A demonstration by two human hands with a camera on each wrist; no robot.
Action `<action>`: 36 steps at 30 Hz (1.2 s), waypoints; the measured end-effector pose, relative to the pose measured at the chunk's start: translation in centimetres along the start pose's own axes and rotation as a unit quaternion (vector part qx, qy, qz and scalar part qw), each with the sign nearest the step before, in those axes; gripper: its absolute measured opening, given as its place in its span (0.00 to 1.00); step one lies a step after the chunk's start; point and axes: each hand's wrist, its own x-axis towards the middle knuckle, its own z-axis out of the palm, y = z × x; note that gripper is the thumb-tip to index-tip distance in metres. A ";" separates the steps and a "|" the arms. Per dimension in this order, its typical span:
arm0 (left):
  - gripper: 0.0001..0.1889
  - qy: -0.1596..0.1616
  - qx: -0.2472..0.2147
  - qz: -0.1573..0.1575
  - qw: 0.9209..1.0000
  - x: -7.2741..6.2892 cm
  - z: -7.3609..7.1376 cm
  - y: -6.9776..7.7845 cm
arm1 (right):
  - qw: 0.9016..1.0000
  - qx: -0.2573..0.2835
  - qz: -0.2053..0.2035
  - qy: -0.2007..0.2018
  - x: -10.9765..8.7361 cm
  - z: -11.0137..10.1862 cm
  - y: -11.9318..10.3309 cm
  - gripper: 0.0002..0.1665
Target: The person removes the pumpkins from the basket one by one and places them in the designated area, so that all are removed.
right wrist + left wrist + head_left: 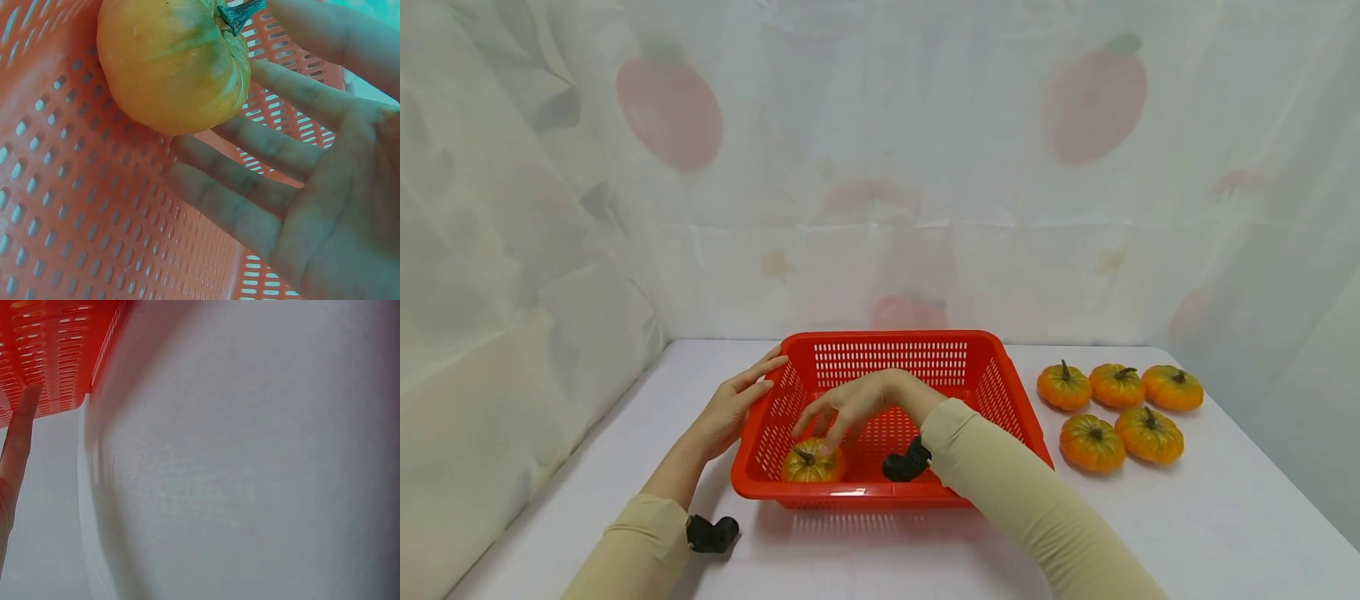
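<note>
A red plastic basket (887, 492) with slotted walls stands on the table. In its near left corner sits a small orange-green pumpkin (812, 463) with a dark stem. My right hand (865, 404) reaches into the basket over this pumpkin. In the right wrist view its fingers (231, 200) are spread and nearly straight beside the pumpkin (175, 69), the thumb close to the stem. My left hand (726, 412) rests against the basket's left side at the rim, fingers extended. One straight finger (22, 425) lies along the slotted wall (50, 356) in the left wrist view.
Several more pumpkins (1093, 443) lie in two rows on the white table (1232, 500), right of the basket. Pale printed curtains (880, 275) hang behind the table and along both sides. Each wrist wears a small black device (712, 534).
</note>
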 end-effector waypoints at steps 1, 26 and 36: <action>0.28 0.001 0.000 0.000 1.000 0.0 0.0 0.0 | 1.000 -0.001 0.000 -0.001 0.0 0.0 0.0 0.35; 0.28 0.001 0.001 0.001 1.000 -0.1 0.1 0.1 | 0.999 0.023 -0.021 -0.012 0.1 0.1 0.3 0.31; 0.28 0.001 -0.003 -0.003 1.000 -0.1 0.1 0.1 | 0.995 0.094 -0.033 -0.020 0.1 0.1 0.3 0.28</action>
